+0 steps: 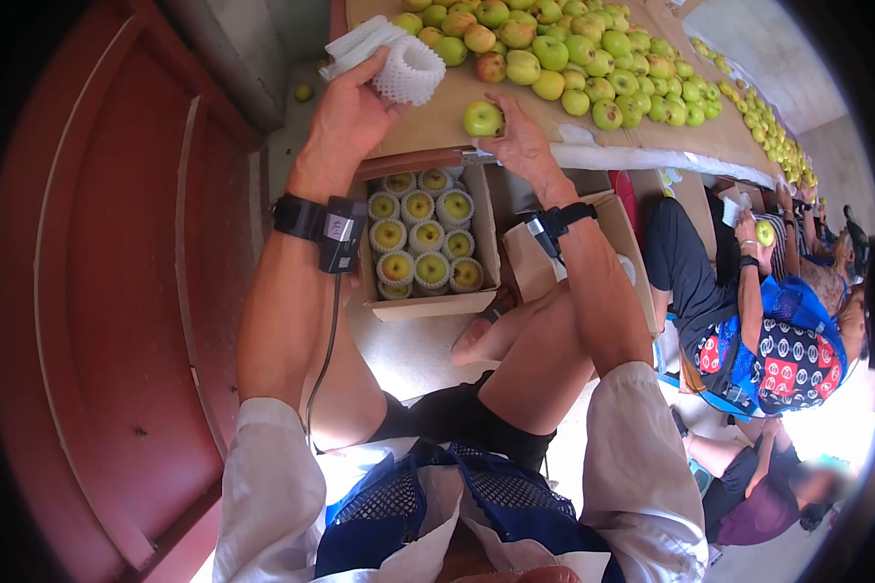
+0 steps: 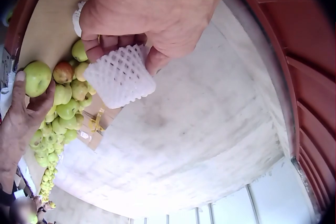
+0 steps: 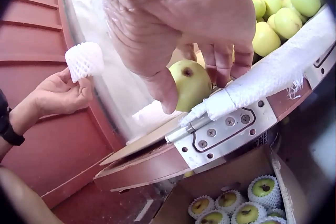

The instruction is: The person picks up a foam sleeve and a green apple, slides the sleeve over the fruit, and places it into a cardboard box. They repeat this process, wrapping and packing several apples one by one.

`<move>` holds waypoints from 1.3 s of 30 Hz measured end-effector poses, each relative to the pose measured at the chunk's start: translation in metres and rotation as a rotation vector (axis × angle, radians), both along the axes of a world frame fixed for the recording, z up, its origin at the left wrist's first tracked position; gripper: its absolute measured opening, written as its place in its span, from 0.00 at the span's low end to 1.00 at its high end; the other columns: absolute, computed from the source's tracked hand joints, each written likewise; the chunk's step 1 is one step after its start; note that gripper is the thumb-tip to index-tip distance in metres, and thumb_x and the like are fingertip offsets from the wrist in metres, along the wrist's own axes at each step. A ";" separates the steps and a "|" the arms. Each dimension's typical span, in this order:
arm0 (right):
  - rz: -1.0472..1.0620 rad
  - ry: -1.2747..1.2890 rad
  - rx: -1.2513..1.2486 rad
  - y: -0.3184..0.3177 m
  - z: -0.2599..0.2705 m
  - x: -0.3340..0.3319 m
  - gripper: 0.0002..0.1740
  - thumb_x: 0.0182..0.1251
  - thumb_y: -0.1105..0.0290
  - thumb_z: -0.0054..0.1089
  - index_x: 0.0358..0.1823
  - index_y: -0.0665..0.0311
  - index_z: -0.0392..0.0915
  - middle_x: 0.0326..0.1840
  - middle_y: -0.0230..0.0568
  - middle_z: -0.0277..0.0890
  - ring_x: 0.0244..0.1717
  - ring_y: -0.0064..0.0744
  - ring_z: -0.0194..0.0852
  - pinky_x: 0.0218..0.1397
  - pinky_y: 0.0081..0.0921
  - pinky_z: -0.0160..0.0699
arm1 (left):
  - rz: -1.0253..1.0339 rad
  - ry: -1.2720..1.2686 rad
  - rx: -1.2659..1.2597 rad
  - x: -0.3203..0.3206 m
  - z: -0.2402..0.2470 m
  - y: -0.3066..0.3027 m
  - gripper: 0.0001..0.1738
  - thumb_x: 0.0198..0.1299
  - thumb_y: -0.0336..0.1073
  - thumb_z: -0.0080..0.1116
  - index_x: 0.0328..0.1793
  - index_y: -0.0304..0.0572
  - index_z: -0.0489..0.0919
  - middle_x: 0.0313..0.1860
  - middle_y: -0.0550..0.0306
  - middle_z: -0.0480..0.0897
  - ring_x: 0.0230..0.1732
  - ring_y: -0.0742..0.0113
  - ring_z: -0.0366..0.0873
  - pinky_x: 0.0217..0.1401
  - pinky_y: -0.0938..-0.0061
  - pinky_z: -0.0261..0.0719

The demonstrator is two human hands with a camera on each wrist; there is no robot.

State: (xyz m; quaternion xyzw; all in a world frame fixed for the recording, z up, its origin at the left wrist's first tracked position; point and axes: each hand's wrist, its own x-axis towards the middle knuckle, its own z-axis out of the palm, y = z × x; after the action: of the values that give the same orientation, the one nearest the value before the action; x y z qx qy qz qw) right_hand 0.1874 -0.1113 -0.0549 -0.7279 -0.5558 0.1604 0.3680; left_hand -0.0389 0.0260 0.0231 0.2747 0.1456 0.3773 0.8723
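Note:
In the head view the left hand (image 1: 348, 119) holds a white foam net sleeve (image 1: 410, 74), its fingers and thumb at the sleeve's edge; in the left wrist view the sleeve (image 2: 121, 77) hangs from those fingertips, with nothing seen inside. More white foam sleeves (image 1: 360, 44) lie just behind that hand. The right hand (image 1: 521, 146) grips a green apple (image 1: 482, 119) over the table's front edge. The right wrist view shows that apple (image 3: 190, 85) between thumb and fingers, its dark blossom or stem end facing outward.
Many green and reddish apples (image 1: 551, 52) lie on the cardboard-covered table (image 1: 437, 131). Below its edge stands a cardboard box (image 1: 389, 309) of apples in foam sleeves, beside another open box (image 1: 527, 251). A red door (image 1: 117, 243) is at the left; other people sit at the right.

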 end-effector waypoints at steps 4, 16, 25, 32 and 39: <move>0.011 -0.021 0.010 0.002 0.000 -0.001 0.46 0.57 0.77 0.75 0.78 0.65 0.60 0.67 0.46 0.69 0.62 0.35 0.73 0.68 0.29 0.74 | 0.001 -0.001 0.011 0.001 0.002 -0.003 0.24 0.73 0.35 0.59 0.73 0.40 0.72 0.70 0.52 0.77 0.70 0.57 0.75 0.71 0.56 0.76; 0.046 0.757 0.129 -0.009 0.070 -0.025 0.35 0.75 0.45 0.58 0.71 0.64 0.70 0.63 0.44 0.76 0.62 0.38 0.74 0.62 0.34 0.74 | -0.126 -0.030 0.086 0.008 0.002 -0.010 0.26 0.74 0.35 0.56 0.75 0.41 0.68 0.69 0.53 0.77 0.69 0.58 0.75 0.69 0.55 0.77; 0.351 1.364 0.121 -0.005 0.083 -0.034 0.23 0.79 0.55 0.58 0.68 0.56 0.70 0.59 0.34 0.77 0.56 0.27 0.74 0.54 0.31 0.74 | -0.365 -0.008 0.211 0.011 -0.001 -0.016 0.24 0.71 0.32 0.57 0.72 0.38 0.71 0.66 0.55 0.79 0.65 0.61 0.78 0.71 0.59 0.74; 0.339 1.421 0.270 -0.008 0.088 -0.038 0.17 0.72 0.60 0.66 0.57 0.56 0.77 0.53 0.28 0.80 0.49 0.22 0.74 0.39 0.24 0.67 | -0.429 0.021 0.223 0.017 -0.008 -0.015 0.22 0.70 0.32 0.58 0.69 0.37 0.74 0.66 0.55 0.79 0.66 0.63 0.77 0.72 0.59 0.74; 0.329 1.402 0.128 -0.012 0.077 -0.017 0.10 0.73 0.63 0.65 0.50 0.57 0.79 0.46 0.25 0.79 0.40 0.14 0.73 0.27 0.16 0.58 | -0.407 0.049 0.277 0.022 0.001 -0.029 0.20 0.69 0.32 0.61 0.66 0.41 0.76 0.63 0.59 0.81 0.64 0.66 0.78 0.68 0.62 0.77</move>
State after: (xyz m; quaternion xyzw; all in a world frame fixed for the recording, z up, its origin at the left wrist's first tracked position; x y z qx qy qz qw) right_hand 0.1706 -0.1233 0.0225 -0.3378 -0.2998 0.6101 0.6510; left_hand -0.0172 -0.0028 0.0245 0.4244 0.0554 0.2035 0.8805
